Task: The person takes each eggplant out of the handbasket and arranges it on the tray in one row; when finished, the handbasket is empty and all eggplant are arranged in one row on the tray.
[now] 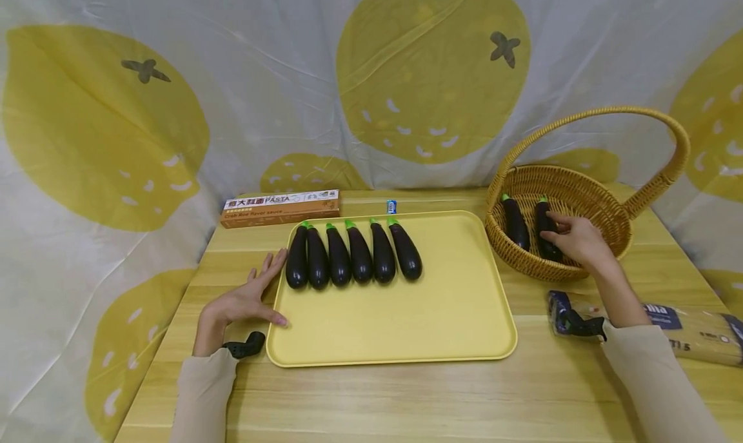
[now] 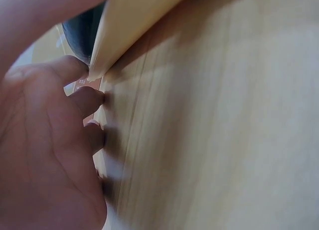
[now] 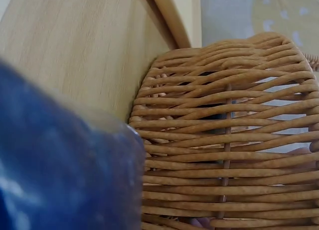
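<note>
Six dark purple eggplants (image 1: 339, 256) with green stem ends lie in a row along the back left of a yellow tray (image 1: 441, 314). My left hand (image 1: 246, 301) rests at the tray's left edge, fingers spread, the thumb over the rim. In the left wrist view its fingertips (image 2: 92, 100) are down by the tray's side. Inside the wicker basket (image 1: 540, 272) on the right lie two more eggplants. My right hand (image 1: 580, 240) reaches over the basket's front rim and pinches the right-hand eggplant (image 1: 544, 220). The basket wall hides most of this hand in the right wrist view.
The basket's tall handle (image 1: 600, 111) arches above it. A pasta box (image 1: 281, 207) and a small blue packet (image 1: 391, 206) lie behind the tray. Under my right forearm is a bag of spaghetti (image 1: 696, 333). A lemon-print curtain (image 1: 261, 75) hangs behind the wooden table (image 1: 371, 401).
</note>
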{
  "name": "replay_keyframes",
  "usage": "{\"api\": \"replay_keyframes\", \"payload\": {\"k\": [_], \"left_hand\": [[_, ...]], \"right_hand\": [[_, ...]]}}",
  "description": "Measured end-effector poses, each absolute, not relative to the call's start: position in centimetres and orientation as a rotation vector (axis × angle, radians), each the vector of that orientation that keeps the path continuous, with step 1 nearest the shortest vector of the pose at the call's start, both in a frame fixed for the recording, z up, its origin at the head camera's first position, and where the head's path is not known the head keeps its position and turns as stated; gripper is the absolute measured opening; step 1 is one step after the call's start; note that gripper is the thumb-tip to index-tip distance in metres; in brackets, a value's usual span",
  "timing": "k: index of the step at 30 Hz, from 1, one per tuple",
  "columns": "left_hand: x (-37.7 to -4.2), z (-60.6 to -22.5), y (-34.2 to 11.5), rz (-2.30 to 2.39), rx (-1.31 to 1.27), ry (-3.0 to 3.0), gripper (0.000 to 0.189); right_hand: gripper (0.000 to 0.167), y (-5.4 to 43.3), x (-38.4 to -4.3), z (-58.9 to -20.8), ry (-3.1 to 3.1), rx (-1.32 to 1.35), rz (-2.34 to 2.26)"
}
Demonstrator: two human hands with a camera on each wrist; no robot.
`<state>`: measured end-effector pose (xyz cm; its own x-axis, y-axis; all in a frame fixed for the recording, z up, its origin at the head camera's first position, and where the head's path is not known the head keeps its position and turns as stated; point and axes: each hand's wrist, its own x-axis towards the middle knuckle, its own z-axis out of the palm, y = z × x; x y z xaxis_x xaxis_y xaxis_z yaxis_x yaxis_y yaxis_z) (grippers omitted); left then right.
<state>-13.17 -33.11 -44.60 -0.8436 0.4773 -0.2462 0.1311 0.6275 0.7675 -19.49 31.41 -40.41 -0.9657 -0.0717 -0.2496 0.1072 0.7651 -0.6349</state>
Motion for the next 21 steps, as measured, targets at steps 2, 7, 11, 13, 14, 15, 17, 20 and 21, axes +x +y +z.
{"api": "replay_keyframes", "payload": {"k": [2, 7, 11, 13, 14, 15, 17, 20, 21], "left_hand": [[-13.1, -44.5, -33.1, 1.096, 0.487, 2.42, 0.14], [-13.0, -44.4, -33.1, 1.102, 0.485, 2.41, 0.141], [-13.1, -44.5, -33.1, 1.102, 0.471, 2.41, 0.141], [-13.1, -44.6, -33.1, 1.096, 0.469, 2.417, 0.141], [-13.1, -44.6, -33.2, 1.092, 0.469, 2.421, 0.141], [-13.1, -44.6, -33.2, 1.089, 0.467, 2.423, 0.141], [-13.2, -44.7, -33.2, 1.084, 0.468, 2.426, 0.141], [-13.2, -44.7, -33.2, 1.085, 0.477, 2.429, 0.141], [-13.2, -44.8, -33.2, 1.087, 0.48, 2.43, 0.141]], "right_hand": [[0.067, 31.5, -19.6, -40.5, 2.69, 0.025, -1.004], [0.066, 31.8, -19.7, -40.5, 2.624, -0.003, -1.063], [0.065, 32.2, -19.8, -40.4, 2.573, -0.011, -1.1], [0.065, 32.3, -19.9, -40.4, 2.573, -0.016, -1.095], [0.066, 32.4, -19.8, -40.4, 2.586, -0.022, -1.078], [0.066, 32.4, -19.9, -40.5, 2.601, -0.026, -1.062], [0.069, 32.5, -19.9, -40.7, 2.635, -0.027, -1.029], [0.074, 32.5, -19.9, -40.9, 2.668, -0.012, -0.999], [0.074, 32.5, -19.9, -41.0, 2.664, -0.003, -1.01]]}}
